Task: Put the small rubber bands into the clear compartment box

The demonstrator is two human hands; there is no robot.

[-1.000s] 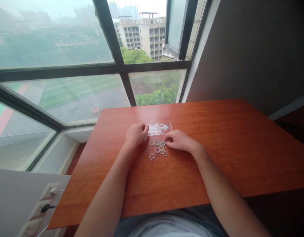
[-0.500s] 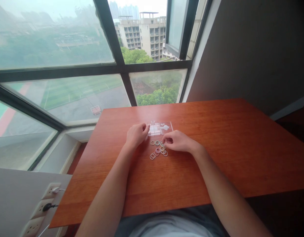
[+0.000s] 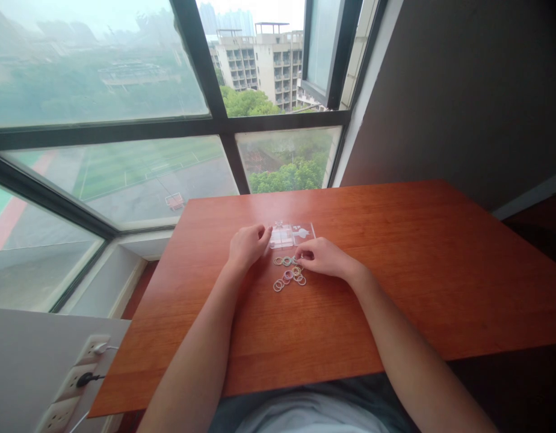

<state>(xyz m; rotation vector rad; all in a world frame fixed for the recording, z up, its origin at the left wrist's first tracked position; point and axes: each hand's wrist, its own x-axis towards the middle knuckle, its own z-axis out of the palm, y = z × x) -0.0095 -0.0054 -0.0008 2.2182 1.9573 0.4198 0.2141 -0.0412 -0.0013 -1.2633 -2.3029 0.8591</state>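
Observation:
My left hand (image 3: 248, 245) is curled at the left edge of a clear plastic box (image 3: 282, 237), with thumb and fingertips against its side. The box lies open, its transparent lid (image 3: 304, 233) spread to the right with a pale printed shape. My right hand (image 3: 322, 256) is palm down just in front of the lid, its thumb and fingers pinched on a pastel hair tie (image 3: 295, 260) at the right end of a short row. More thin, ring-shaped hair ties (image 3: 288, 276) in pink, yellow and white lie loosely overlapped nearer to me.
The reddish-brown wooden table (image 3: 395, 264) carries all of this. Dark-framed windows (image 3: 226, 125) rise behind its far edge, one sash swung outward. Wall sockets (image 3: 79, 379) with plugs and cables sit low at the left. A grey wall stands at the right.
My right fingers have shifted very slightly over the end of the row of hair ties. My left hand stays by the box, and the loose hair ties lie as before.

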